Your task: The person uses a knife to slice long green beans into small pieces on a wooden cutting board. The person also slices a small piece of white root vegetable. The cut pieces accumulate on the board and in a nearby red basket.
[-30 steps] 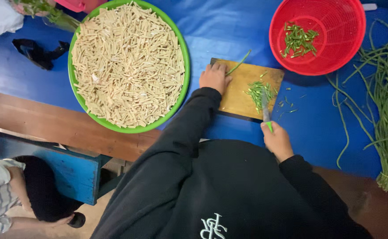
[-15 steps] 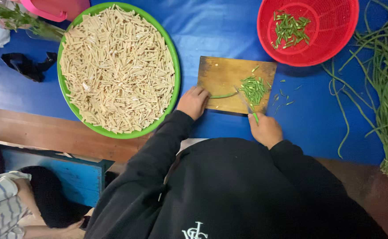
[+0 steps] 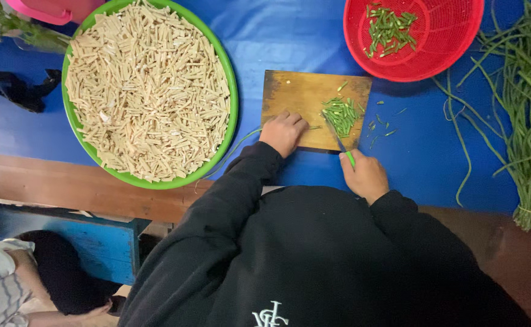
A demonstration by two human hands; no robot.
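Head view looks straight down at you: your right hand (image 3: 367, 175) is closed around the green handle of a small knife (image 3: 342, 146), whose blade runs up and slightly left onto the wooden cutting board (image 3: 296, 97) and ends at the heap of chopped green bean pieces (image 3: 340, 113). Your left hand (image 3: 283, 132) rests knuckles-up on the board's near edge, fingers curled down on a long green bean (image 3: 241, 142); whether they pinch it or merely press it flat, you cannot tell. That bean lies roughly crosswise: its free tail trails left off the board and curves down past the rim of the green basin (image 3: 234, 97) of pale cut sticks, while its cut end pokes out to the right of your fingers, just short of the blade. So the blade stands nearly square to the bean's long axis, just right of your left hand. A red basket (image 3: 453, 54) with more cut pieces sits beyond the board, and a bundle of uncut long beans (image 3: 529, 115) lies well to your right on the blue tabletop (image 3: 423, 157)
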